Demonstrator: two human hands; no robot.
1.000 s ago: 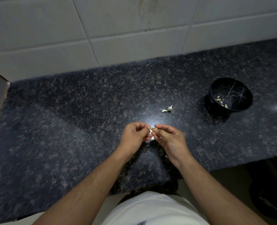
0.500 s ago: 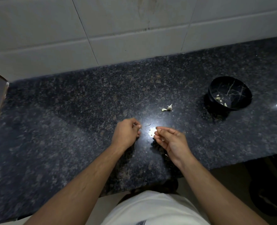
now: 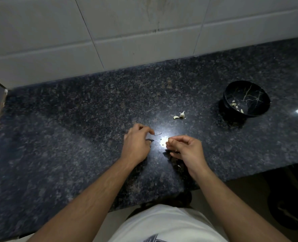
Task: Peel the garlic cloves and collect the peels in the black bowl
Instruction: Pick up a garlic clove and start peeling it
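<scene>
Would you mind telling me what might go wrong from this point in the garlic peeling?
1. Tiny peel scraps lie on the speckled counter between the hands; against that pattern and glare they may be missed.
2. The black bowl stands far off to the right, so peel carried over may drop on the way.
3. The right hand pinches something small, probably the clove; that grip may slip.
</scene>
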